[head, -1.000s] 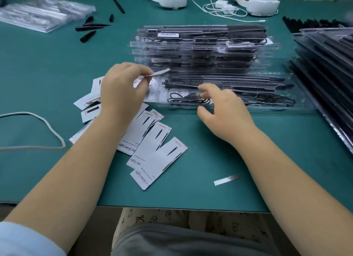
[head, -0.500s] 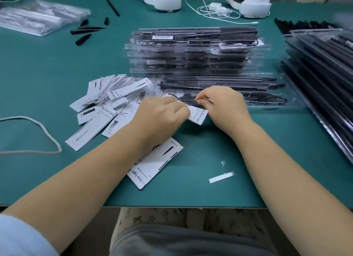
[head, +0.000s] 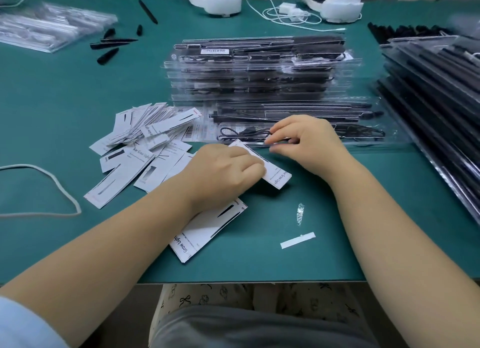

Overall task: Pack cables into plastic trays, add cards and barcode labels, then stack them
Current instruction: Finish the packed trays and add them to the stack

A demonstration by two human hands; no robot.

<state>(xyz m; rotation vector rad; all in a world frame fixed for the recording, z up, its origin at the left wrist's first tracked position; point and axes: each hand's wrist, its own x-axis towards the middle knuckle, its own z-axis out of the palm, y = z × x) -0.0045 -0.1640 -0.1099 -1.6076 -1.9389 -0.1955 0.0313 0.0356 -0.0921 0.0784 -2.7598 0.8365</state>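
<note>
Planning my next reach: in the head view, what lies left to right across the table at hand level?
White cord → loose cards → left hand → held card → right hand → right-side tray stack.

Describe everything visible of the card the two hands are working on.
The card is a white paper rectangle with a black stripe and "Grow Light" printed at its near end. It lies slantwise just in front of the clear tray. The left hand covers its left part; the right hand pinches at its far end.
</note>
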